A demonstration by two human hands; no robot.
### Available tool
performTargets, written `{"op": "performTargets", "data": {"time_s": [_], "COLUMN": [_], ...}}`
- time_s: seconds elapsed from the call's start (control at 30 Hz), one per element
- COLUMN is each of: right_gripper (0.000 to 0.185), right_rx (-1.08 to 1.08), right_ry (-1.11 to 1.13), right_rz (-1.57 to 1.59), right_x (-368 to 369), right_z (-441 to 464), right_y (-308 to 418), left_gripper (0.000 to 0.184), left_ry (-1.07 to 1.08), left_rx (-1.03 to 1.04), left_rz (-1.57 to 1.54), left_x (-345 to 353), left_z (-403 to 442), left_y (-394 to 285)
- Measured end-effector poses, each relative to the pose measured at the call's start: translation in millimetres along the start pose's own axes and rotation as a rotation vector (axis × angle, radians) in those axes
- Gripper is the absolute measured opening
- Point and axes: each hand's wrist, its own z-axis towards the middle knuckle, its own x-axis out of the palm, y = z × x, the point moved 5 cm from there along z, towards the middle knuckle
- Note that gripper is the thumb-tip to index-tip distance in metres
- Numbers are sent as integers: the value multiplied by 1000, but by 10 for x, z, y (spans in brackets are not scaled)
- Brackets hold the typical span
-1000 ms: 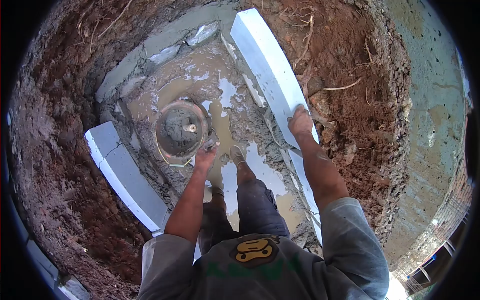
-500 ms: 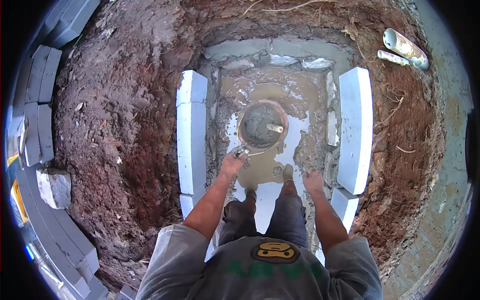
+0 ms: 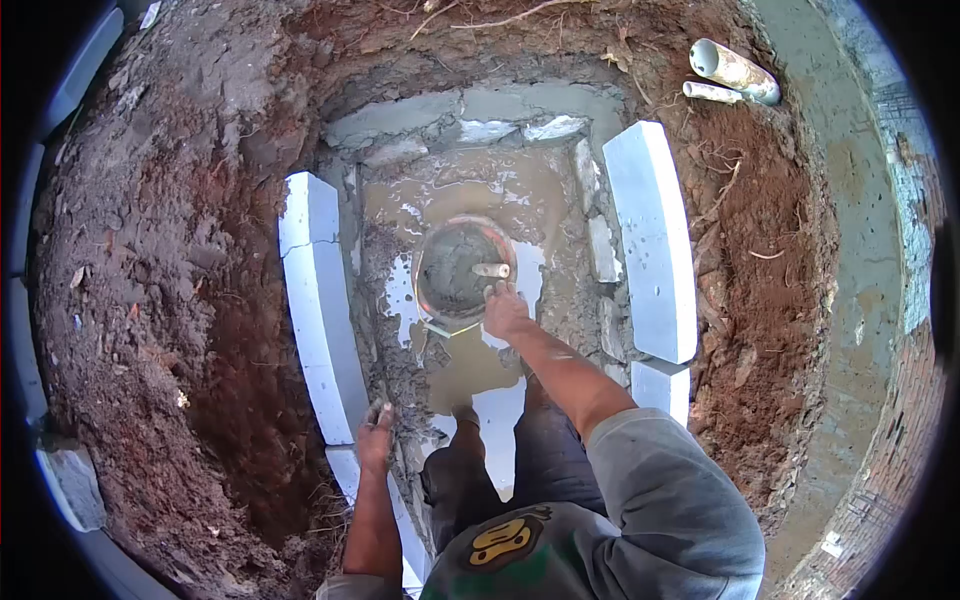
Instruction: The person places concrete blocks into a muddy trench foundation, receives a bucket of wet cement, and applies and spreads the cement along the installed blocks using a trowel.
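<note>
My right hand (image 3: 507, 312) reaches over the near rim of a round bucket (image 3: 426, 296) with a reddish rim. Its fingers are apart, just below a pale, stubby tool handle (image 3: 490, 270); whether they touch it I cannot tell. Grey mortar (image 3: 455, 268) fills the bucket and hides the rest of the tool. A thin pale bail (image 3: 452, 331) lies along the bucket's near edge. At the left, my left hand (image 3: 375, 440) hovers beside the row of pale blocks (image 3: 322, 290), fingers loosely apart and nothing visible in them.
Muddy water (image 3: 470, 365) covers the pit floor around my legs. More pale blocks (image 3: 655, 245) line the right side, and a mortared ledge (image 3: 400, 122) crosses the far end. Two pipes (image 3: 738, 72) lie on the red soil at upper right. A concrete strip (image 3: 860, 290) runs beyond.
My left hand has drawn back from the bucket's rim to the left blocks. My right hand has moved forward and inward to the bucket. The view has shifted and turned to the right.
</note>
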Motion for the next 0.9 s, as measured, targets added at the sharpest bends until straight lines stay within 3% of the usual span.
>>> {"op": "performTargets", "data": {"time_s": [0.07,0.13,0.17,0.2,0.23,0.27,0.43,0.53,0.63,0.73,0.83,0.87,0.9], "right_gripper": [39,44,44,45,42,41,36,35,39,37,34,36,37], "right_rx": [-62,-107,-94,35,87,81,123,83,151,251,84,177,225], "right_ry": [-91,23,55,171,134,145,293,322,534,293,-326,-403,-267], "right_rz": [-101,-362,-397,-358,-450,-423,-97,46,423,475,572,645,646], "right_x": [316,623,883,1624,1617,1607,1332,837,910,443,321,360,474], "right_z": [402,840,1081,1552,1605,1615,1365,1002,653,258,-6,-19,48], "right_y": [-60,-71,-116,-284,-265,-243,-474,-663,-1116,-1284,-1554,-1682,-1795], "left_gripper": [29,31,31,34,36,33,36,38,38,32,24,24,24], "left_ry": [37,120,145,102,99,41,67,113,112,174,211,197,183], "left_rx": [47,18,-10,-55,-83,-216,-364,-289,-182,-74,-58,-76,-99], "left_rz": [46,35,29,51,68,1,73,96,104,177,222,281,340], "left_x": [97,193,219,256,425,584,893,981,1031,1150,1219,1262,1313], "left_z": [37,188,169,228,174,82,249,419,620,707,829,881,904], "left_y": [205,636,867,1162,1307,1108,1080,920,906,566,499,478,471]}}
